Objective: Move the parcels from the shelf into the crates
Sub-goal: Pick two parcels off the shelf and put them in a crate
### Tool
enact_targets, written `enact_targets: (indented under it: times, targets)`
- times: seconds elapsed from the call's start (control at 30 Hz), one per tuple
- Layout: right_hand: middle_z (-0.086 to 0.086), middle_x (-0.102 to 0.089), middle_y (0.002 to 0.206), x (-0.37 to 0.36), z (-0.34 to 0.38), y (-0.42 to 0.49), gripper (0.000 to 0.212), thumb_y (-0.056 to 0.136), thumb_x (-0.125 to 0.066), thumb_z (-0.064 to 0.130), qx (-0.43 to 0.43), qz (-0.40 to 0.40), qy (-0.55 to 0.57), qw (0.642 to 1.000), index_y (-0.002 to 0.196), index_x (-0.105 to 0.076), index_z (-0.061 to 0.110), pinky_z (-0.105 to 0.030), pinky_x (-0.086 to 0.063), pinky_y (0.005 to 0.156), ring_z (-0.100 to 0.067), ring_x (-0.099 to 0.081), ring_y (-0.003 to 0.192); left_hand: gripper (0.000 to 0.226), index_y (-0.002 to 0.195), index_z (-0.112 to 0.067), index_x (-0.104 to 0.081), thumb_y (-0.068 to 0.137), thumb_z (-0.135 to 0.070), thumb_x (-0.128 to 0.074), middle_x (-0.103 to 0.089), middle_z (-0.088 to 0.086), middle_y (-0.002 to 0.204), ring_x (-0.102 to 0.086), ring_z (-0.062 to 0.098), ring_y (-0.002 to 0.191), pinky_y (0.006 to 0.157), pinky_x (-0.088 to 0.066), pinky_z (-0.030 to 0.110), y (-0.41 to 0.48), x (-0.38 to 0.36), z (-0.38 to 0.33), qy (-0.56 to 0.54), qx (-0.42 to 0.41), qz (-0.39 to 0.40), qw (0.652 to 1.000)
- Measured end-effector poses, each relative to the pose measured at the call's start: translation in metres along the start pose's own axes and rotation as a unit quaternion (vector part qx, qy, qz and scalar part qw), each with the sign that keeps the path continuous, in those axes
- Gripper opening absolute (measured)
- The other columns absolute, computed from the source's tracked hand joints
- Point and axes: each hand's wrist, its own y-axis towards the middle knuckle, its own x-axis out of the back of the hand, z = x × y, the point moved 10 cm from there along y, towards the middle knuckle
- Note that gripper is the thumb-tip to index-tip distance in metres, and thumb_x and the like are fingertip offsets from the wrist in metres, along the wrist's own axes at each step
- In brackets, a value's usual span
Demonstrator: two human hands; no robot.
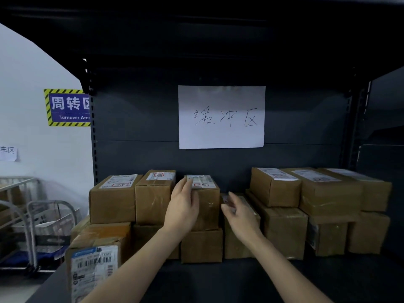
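Note:
Several brown cardboard parcels with white labels are stacked in two layers on the dark shelf (218,281). My left hand (182,206) lies flat against the left front corner of a narrow upper parcel (207,200) in the middle of the stack. My right hand (238,212) is just right of that parcel, fingers apart, in front of a lower parcel (238,246); whether it touches anything is unclear. Neither hand has a closed grip. No crate can be made out with certainty.
A taller stack of parcels (317,193) fills the right side, another parcel (96,259) stands at the near left edge. A handwritten paper sign (222,117) hangs on the shelf's back panel. Metal trolleys (32,226) stand on the floor to the left.

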Motion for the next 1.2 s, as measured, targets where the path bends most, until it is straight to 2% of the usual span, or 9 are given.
enact_targets:
  times: [0.17, 0.3, 0.47, 0.63, 0.77, 0.9, 0.97, 1.07, 1.2]
  targets:
    - [-0.007, -0.049, 0.136, 0.036, -0.020, -0.021, 0.047, 0.094, -0.051, 0.020, 0.007, -0.075, -0.010, 0.997, 0.139, -0.040, 0.010, -0.028, -0.039, 0.106, -0.016, -0.047, 0.124, 0.046, 0.139, -0.015, -0.039, 0.094, -0.015, -0.047, -0.037, -0.001, 0.146, -0.026, 0.007, 0.137, 0.106, -0.020, 0.014, -0.032, -0.007, -0.036, 0.024, -0.110, -0.001, 0.994]
    - [-0.007, -0.051, 0.135, 0.053, -0.042, -0.035, 0.046, 0.093, -0.053, 0.022, -0.014, -0.095, -0.036, 0.995, 0.137, -0.042, 0.011, -0.031, -0.040, 0.105, -0.016, -0.048, 0.124, 0.044, 0.138, -0.017, -0.040, 0.094, -0.020, -0.047, -0.042, -0.004, 0.140, -0.030, 0.003, 0.132, 0.101, -0.016, 0.005, -0.059, -0.035, -0.049, 0.038, -0.140, 0.059, 0.988]
    - [-0.008, -0.049, 0.137, 0.052, -0.059, -0.041, 0.050, 0.094, -0.052, 0.024, -0.049, -0.077, -0.036, 0.995, 0.139, -0.039, 0.010, -0.032, -0.039, 0.106, -0.018, -0.047, 0.126, 0.055, 0.144, -0.012, -0.028, 0.095, -0.022, -0.048, -0.033, 0.000, 0.149, -0.027, 0.010, 0.138, 0.105, -0.019, 0.011, -0.069, -0.085, -0.036, -0.016, -0.023, 0.156, 0.987]
    - [-0.008, -0.043, 0.144, 0.032, -0.081, -0.035, 0.058, 0.096, -0.046, 0.032, -0.136, -0.014, 0.001, 0.991, 0.145, -0.027, 0.009, -0.034, -0.033, 0.110, -0.021, -0.041, 0.132, 0.059, 0.143, -0.004, -0.024, 0.092, -0.014, -0.051, -0.034, 0.008, 0.146, -0.032, 0.019, 0.136, 0.107, -0.026, 0.019, -0.060, -0.117, -0.019, -0.081, 0.135, 0.192, 0.969]
    - [-0.008, -0.046, 0.139, 0.022, -0.087, -0.034, 0.050, 0.097, -0.045, 0.022, -0.179, -0.001, 0.074, 0.981, 0.142, -0.029, 0.007, -0.025, -0.033, 0.101, -0.022, -0.042, 0.129, 0.040, 0.127, -0.008, -0.044, 0.088, -0.010, -0.053, -0.052, 0.010, 0.130, -0.049, 0.022, 0.120, 0.100, -0.042, 0.030, -0.052, -0.131, -0.005, -0.134, 0.217, 0.184, 0.949]
    - [-0.001, -0.054, 0.129, 0.026, -0.089, -0.046, 0.038, 0.096, -0.047, 0.021, -0.172, -0.012, 0.112, 0.979, 0.133, -0.042, 0.015, -0.028, -0.037, 0.099, -0.014, -0.050, 0.115, 0.034, 0.122, -0.009, -0.047, 0.088, -0.010, -0.051, -0.051, 0.002, 0.130, -0.051, 0.019, 0.116, 0.101, -0.042, 0.032, -0.055, -0.129, -0.007, -0.174, 0.225, 0.177, 0.942]
    - [0.006, -0.055, 0.117, 0.031, -0.089, -0.057, 0.035, 0.096, -0.048, 0.022, -0.163, -0.017, 0.119, 0.979, 0.130, -0.044, 0.016, -0.023, -0.037, 0.092, -0.008, -0.049, 0.104, 0.041, 0.131, -0.010, -0.042, 0.091, -0.012, -0.050, -0.044, -0.003, 0.131, -0.045, 0.015, 0.120, 0.105, -0.037, 0.029, -0.065, -0.122, -0.010, -0.185, 0.213, 0.173, 0.944]
    - [0.004, -0.057, 0.113, 0.044, -0.091, -0.073, 0.030, 0.095, -0.048, 0.030, -0.157, -0.039, 0.133, 0.978, 0.123, -0.048, 0.017, -0.023, -0.040, 0.088, -0.009, -0.052, 0.101, 0.052, 0.143, -0.006, -0.029, 0.095, -0.018, -0.047, -0.039, 0.004, 0.140, -0.038, 0.019, 0.130, 0.104, -0.032, 0.028, -0.080, -0.108, -0.012, -0.210, 0.232, 0.148, 0.938]
    - [0.009, -0.055, 0.098, 0.054, -0.086, -0.086, 0.021, 0.095, -0.043, 0.042, -0.163, -0.027, 0.156, 0.974, 0.109, -0.046, 0.028, -0.022, -0.040, 0.080, -0.007, -0.052, 0.091, 0.045, 0.139, -0.003, -0.038, 0.098, -0.021, -0.043, -0.054, 0.004, 0.126, -0.051, 0.017, 0.115, 0.087, -0.032, 0.023, -0.092, -0.100, -0.015, -0.282, 0.287, 0.133, 0.906]
